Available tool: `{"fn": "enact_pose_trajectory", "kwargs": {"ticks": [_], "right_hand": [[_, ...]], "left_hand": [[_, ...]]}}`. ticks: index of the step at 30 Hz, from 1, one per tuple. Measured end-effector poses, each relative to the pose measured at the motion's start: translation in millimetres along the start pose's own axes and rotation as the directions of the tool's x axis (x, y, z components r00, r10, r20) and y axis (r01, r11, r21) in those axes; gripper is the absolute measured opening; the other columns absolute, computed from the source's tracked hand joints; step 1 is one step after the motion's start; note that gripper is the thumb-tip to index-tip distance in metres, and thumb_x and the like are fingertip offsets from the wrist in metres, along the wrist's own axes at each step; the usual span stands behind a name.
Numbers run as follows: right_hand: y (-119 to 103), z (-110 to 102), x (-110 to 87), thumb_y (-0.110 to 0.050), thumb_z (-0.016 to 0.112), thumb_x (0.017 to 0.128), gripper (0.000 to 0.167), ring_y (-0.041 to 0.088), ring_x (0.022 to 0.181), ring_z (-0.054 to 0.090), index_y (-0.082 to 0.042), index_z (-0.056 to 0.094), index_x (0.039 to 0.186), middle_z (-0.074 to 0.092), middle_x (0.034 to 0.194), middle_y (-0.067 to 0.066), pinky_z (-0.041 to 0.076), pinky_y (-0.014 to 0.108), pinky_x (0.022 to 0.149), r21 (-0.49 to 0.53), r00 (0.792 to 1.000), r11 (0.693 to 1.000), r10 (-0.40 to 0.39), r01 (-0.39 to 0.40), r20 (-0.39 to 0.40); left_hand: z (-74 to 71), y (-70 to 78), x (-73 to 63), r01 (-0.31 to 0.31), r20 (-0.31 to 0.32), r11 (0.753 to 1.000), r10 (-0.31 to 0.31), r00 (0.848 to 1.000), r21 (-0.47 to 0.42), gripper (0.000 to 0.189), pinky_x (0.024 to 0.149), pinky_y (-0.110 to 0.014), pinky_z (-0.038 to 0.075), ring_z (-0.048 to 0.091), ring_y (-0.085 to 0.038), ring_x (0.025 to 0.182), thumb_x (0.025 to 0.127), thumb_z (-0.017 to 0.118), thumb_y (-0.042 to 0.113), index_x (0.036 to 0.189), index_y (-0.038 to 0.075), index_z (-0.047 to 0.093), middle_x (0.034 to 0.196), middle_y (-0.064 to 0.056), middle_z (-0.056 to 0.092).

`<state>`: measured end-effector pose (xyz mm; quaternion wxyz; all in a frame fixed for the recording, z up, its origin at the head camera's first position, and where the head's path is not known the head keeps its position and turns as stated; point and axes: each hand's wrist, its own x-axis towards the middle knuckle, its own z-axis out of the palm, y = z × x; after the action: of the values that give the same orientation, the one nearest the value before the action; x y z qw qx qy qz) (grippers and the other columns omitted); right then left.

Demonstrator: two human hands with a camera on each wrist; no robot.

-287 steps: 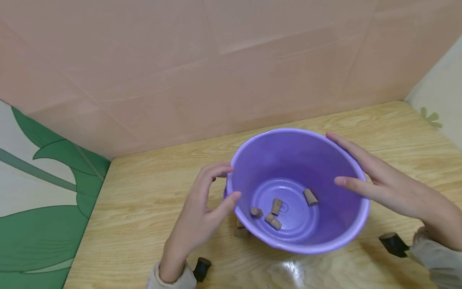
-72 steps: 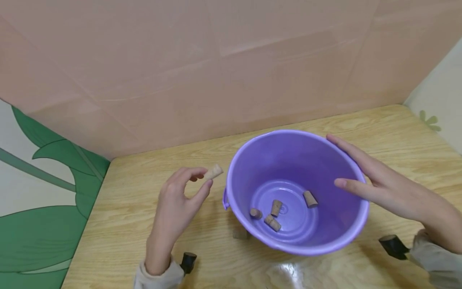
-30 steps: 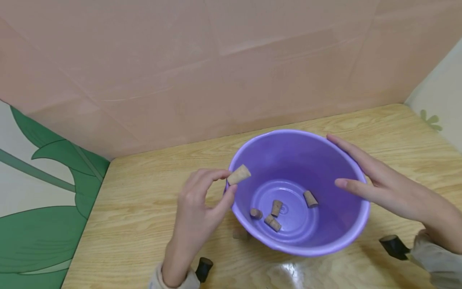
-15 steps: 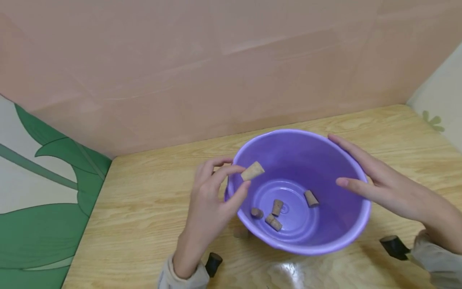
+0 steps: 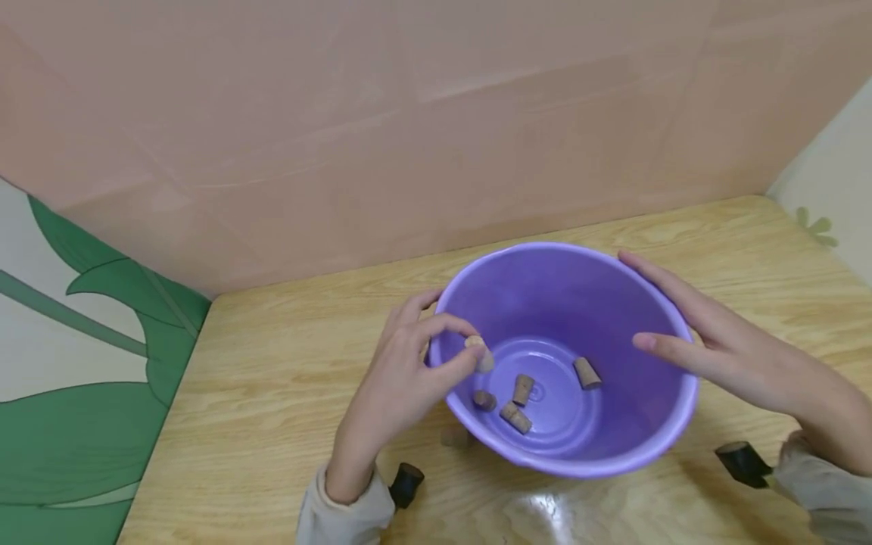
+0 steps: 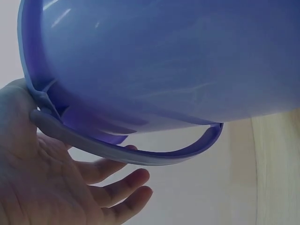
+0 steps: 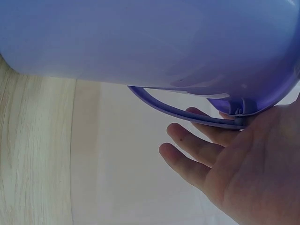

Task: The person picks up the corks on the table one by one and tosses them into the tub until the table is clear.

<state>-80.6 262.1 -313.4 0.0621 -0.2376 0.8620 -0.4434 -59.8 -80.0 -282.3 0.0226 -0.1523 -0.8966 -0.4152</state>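
Note:
Inside the rim of the purple bucket, my left hand pinches a pale tapered cork between thumb and forefinger. Its other fingers stay outside the wall, beside the bucket handle; the bucket hides the cork in the left wrist view. My right hand holds the right side of the rim, thumb inside and the other fingers outside. Several darker corks lie on the bucket floor, among them a cork to the right and a cork near the middle.
The bucket stands on a wood-grain table. A small brownish piece lies on the table, partly hidden under the bucket's left side. A pinkish sheet backs the table, and a leaf-patterned panel borders its left.
My left hand left the rim, picked up the pale cork beside the bucket, and carried it right over the rim. It has just turned and lowered the cork. The right hand has stayed put.

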Motion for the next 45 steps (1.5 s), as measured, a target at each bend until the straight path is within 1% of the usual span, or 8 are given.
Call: {"fn": "enact_pose_trajectory", "kwargs": {"ticks": [6,10,14,19,25,37,42,45], "right_hand": [[-0.6,0.9,0.3,-0.006,0.059,0.095,0.083,-0.001,0.133,0.039,-0.031,0.013,0.159,0.03,0.159,-0.007,0.032,0.003,0.096,0.005,1.0,1.0,-0.007,0.007,0.001],[-0.4,0.9,0.4,-0.006,0.06,0.095,0.083,-0.002,0.133,0.038,-0.031,0.014,0.159,0.03,0.159,-0.007,0.032,0.002,0.096,0.003,1.0,1.0,-0.005,0.005,-0.002],[-0.5,0.8,0.3,-0.006,0.06,0.095,0.083,-0.002,0.134,0.037,-0.032,0.013,0.159,0.03,0.159,-0.006,0.031,0.002,0.096,0.004,1.0,1.0,-0.004,0.004,-0.001],[-0.5,0.8,0.5,-0.007,0.06,0.095,0.083,-0.002,0.134,0.037,-0.032,0.013,0.159,0.03,0.159,-0.006,0.031,0.002,0.096,0.005,1.0,1.0,-0.002,0.002,-0.001],[0.0,1.0,0.5,-0.007,0.06,0.094,0.083,-0.002,0.134,0.037,-0.032,0.014,0.159,0.03,0.159,-0.006,0.032,0.002,0.096,0.001,1.0,1.0,0.0,0.0,-0.004],[1.4,1.3,-0.1,-0.007,0.06,0.094,0.084,-0.003,0.133,0.038,-0.032,0.014,0.159,0.031,0.159,-0.006,0.032,0.002,0.096,-0.008,1.0,1.0,-0.001,0.001,-0.008],[1.2,1.4,-0.1,-0.007,0.06,0.094,0.083,-0.001,0.133,0.039,-0.032,0.014,0.159,0.032,0.158,-0.006,0.032,0.002,0.095,-0.004,1.0,1.0,-0.004,0.004,-0.006],[0.7,1.4,0.1,-0.007,0.06,0.094,0.084,0.0,0.132,0.04,-0.032,0.014,0.159,0.032,0.158,-0.007,0.033,0.002,0.094,-0.001,1.0,1.0,-0.005,0.005,-0.002]], "left_hand": [[-0.1,-1.6,-0.5,0.036,0.023,0.998,-0.035,0.999,-0.043,0.009,0.11,-0.051,0.038,0.038,-0.017,0.138,0.085,0.074,0.036,0.093,0.031,0.074,0.143,0.004,0.05],[0.4,-1.1,0.0,0.05,0.032,0.996,-0.048,0.998,-0.07,0.014,0.108,-0.051,0.04,0.038,-0.016,0.138,0.085,0.075,0.037,0.098,0.031,0.075,0.145,0.005,0.049],[0.8,-0.6,0.7,0.051,0.044,0.994,-0.046,0.998,-0.095,0.018,0.107,-0.05,0.041,0.04,-0.016,0.136,0.086,0.075,0.036,0.103,0.031,0.076,0.145,0.005,0.05],[0.7,-0.6,1.0,0.072,0.071,0.992,-0.065,0.995,-0.104,0.023,0.109,-0.05,0.04,0.039,-0.016,0.138,0.087,0.074,0.035,0.11,0.034,0.074,0.148,0.006,0.048],[0.8,-2.2,0.7,0.088,0.098,0.991,-0.078,0.992,-0.104,0.026,0.106,-0.051,0.044,0.04,-0.018,0.136,0.087,0.073,0.034,0.113,0.035,0.073,0.15,0.006,0.046],[1.3,-4.1,-1.0,0.076,0.098,0.993,-0.067,0.993,-0.09,0.025,0.105,-0.051,0.043,0.04,-0.016,0.135,0.089,0.07,0.038,0.114,0.037,0.072,0.148,0.008,0.047],[0.9,-5.5,-2.2,0.037,0.075,0.998,-0.033,0.997,-0.054,0.029,0.107,-0.055,0.04,0.039,-0.018,0.138,0.091,0.067,0.041,0.119,0.034,0.07,0.15,0.006,0.045],[0.4,-5.8,-2.5,0.03,0.058,0.999,-0.028,0.998,-0.029,0.03,0.109,-0.056,0.038,0.039,-0.018,0.138,0.091,0.066,0.042,0.12,0.033,0.07,0.15,0.004,0.046]]}}
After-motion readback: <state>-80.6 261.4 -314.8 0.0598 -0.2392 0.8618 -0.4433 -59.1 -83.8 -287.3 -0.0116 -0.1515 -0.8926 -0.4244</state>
